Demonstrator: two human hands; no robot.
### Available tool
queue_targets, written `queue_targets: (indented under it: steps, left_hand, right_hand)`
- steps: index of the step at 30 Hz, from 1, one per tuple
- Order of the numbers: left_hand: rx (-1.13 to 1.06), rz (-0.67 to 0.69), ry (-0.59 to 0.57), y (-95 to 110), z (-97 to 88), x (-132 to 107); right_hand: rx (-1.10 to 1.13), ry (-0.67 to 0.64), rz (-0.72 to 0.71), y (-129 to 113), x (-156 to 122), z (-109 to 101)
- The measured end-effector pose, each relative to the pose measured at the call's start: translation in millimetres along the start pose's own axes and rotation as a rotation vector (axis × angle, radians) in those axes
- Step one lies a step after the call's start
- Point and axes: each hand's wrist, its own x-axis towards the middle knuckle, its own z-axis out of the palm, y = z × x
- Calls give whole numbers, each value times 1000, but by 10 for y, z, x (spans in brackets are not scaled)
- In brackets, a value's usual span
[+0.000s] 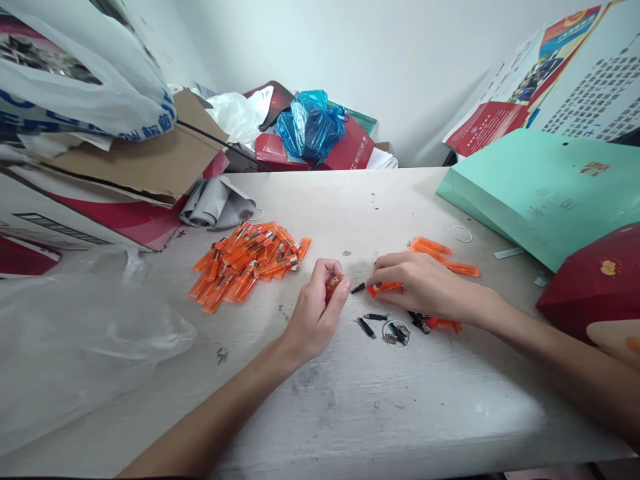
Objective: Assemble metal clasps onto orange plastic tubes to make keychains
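Note:
My left hand (317,310) is closed around a small orange lighter (334,285), pinched between thumb and fingers at the middle of the table. My right hand (417,283) lies just to the right, fingers curled on another orange lighter (384,288) with a small black part (358,289) sticking out towards the left hand. Loose black and metal parts (373,323) lie below the hands, some inside a clear ring (396,334). A large pile of orange lighters (247,263) sits to the left. A few more orange lighters (445,259) lie behind my right hand.
The white table (400,400) carries a crumpled clear plastic bag (75,333) at the left, cardboard boxes (125,173) behind it, a mint paper bag (540,187) and a red bag (595,287) at the right. A blue plastic bag (310,127) sits at the back. A rubber band (461,234) lies near the mint bag.

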Motion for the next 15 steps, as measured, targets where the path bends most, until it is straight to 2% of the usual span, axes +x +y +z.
queue_targets:
  steps: [6, 13, 15]
  left_hand:
    - [33, 31, 5, 34, 1, 3]
    - [32, 38, 5, 46, 3, 4]
    - [33, 45, 3, 47, 3, 6]
  right_hand:
    - [10, -16, 21, -6, 17, 66]
    - [76, 3, -13, -18, 4, -22]
    - [121, -33, -49, -40, -13, -20]
